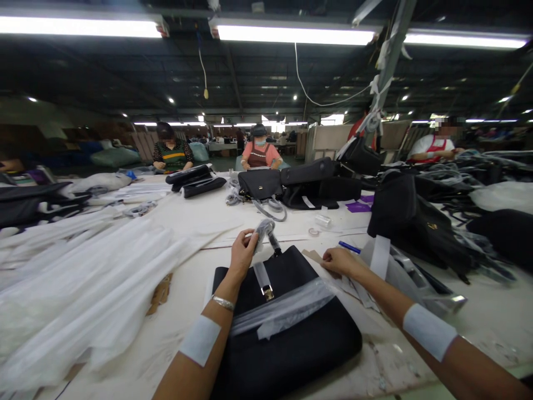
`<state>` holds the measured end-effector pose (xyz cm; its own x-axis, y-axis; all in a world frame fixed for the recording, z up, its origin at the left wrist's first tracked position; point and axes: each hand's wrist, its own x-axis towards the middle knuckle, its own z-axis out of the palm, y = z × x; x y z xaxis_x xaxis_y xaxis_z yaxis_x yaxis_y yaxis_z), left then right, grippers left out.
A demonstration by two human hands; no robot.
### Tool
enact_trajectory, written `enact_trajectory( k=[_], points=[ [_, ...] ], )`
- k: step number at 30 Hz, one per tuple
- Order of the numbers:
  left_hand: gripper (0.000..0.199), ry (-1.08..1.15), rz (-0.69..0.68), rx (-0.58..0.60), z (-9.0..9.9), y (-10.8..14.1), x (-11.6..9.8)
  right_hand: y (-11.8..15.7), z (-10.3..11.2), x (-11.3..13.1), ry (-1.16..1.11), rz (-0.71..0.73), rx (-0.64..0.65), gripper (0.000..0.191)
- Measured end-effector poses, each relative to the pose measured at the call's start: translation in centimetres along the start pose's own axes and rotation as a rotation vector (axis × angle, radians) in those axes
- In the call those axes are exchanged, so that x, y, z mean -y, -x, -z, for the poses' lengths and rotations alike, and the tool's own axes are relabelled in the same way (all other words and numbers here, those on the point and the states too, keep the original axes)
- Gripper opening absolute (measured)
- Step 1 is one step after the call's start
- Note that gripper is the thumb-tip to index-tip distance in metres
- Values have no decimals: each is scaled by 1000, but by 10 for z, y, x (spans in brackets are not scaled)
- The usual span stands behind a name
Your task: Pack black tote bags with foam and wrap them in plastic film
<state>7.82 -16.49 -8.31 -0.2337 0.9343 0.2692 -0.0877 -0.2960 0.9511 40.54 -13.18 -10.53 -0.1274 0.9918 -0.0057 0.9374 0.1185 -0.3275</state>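
Observation:
A black handbag (pixel 287 355) lies flat on the white table in front of me, its gold clasp (pixel 267 292) showing. Clear plastic film (pixel 287 311) stretches across its front. My left hand (pixel 244 253) is closed around the bag's handle (pixel 265 228), which is wrapped in clear plastic and raised above the top edge. Beyond the bag's right top corner, my right hand (pixel 342 262) has its fingers pinched together at some brown card pieces (pixel 312 255); whether it grips one is hard to make out. A blue pen (pixel 349 247) lies just past that hand.
White wrapping sheets (pixel 83 289) spread over the left side. More black bags (pixel 410 216) are piled at the right, and others (pixel 260 183) lie across the table. A tape roll (pixel 323 220) sits mid-table. Co-workers (pixel 260 153) sit along the far side.

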Motion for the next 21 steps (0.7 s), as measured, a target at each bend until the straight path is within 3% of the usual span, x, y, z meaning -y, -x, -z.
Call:
enact_trajectory(
  k=[4, 9, 14, 21],
  points=[
    [55, -5, -5, 11, 1, 0, 2, 2, 3, 0, -35, 10, -18, 19],
    [54, -5, -1, 17, 0, 0, -1, 8, 6, 1, -82, 73, -38, 11],
    [55, -2, 14, 6, -1, 1, -4, 5, 5, -5, -122, 98, -67, 18],
    [55, 6, 16, 11, -2, 1, -4, 10, 9, 2, -75, 93, -95, 25]
  ],
)
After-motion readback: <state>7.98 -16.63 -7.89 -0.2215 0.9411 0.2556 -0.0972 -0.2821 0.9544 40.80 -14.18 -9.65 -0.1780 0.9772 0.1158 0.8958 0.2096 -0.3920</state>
